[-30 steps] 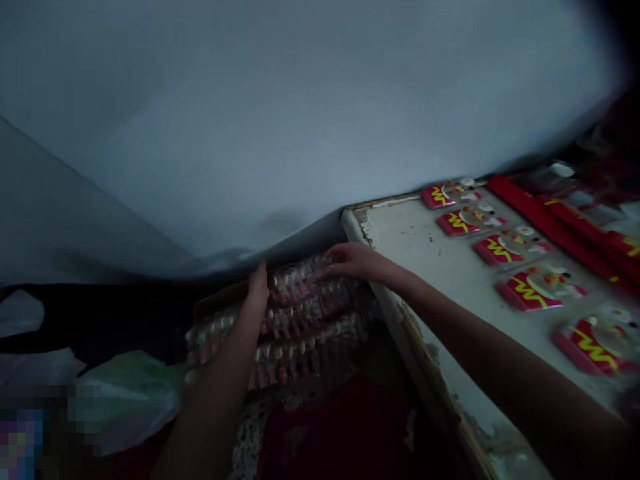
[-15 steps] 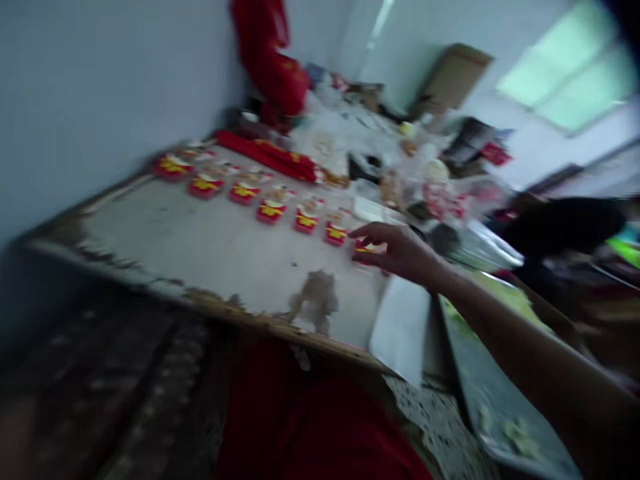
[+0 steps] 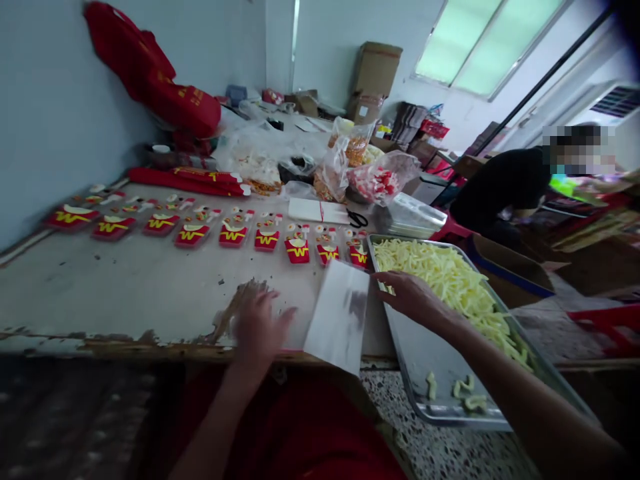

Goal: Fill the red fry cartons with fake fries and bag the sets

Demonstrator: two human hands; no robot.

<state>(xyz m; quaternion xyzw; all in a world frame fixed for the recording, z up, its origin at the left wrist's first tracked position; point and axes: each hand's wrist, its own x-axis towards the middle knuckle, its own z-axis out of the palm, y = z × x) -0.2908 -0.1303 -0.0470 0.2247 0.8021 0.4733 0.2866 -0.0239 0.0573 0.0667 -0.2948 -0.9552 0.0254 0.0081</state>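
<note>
My left hand [image 3: 263,323] hovers over the near part of the worktable, blurred, its fingers apart and holding nothing I can see. My right hand [image 3: 413,300] is at the left rim of a metal tray [image 3: 400,353]; its fingers close around a few short pale yellow strips [image 3: 387,288]. In the tray lies a heap of pale yellow, fry-like strips [image 3: 435,263], with a few loose pieces at its near end. Between my hands a white sheet or flat strip [image 3: 340,313] lies over the table edge. A row of small red packs with a yellow W [image 3: 233,235] crosses the table.
Behind the row are a red folded cloth [image 3: 187,181], a white pad [image 3: 317,211], black scissors [image 3: 357,219] and bags of small pieces [image 3: 377,183]. Clear plastic containers [image 3: 413,215] stand behind the tray. Another person [image 3: 493,187] bends over at the right.
My right hand has moved from the last red pack to the tray rim. My left hand has come into view. The camera has turned right, showing more of the tray and the person.
</note>
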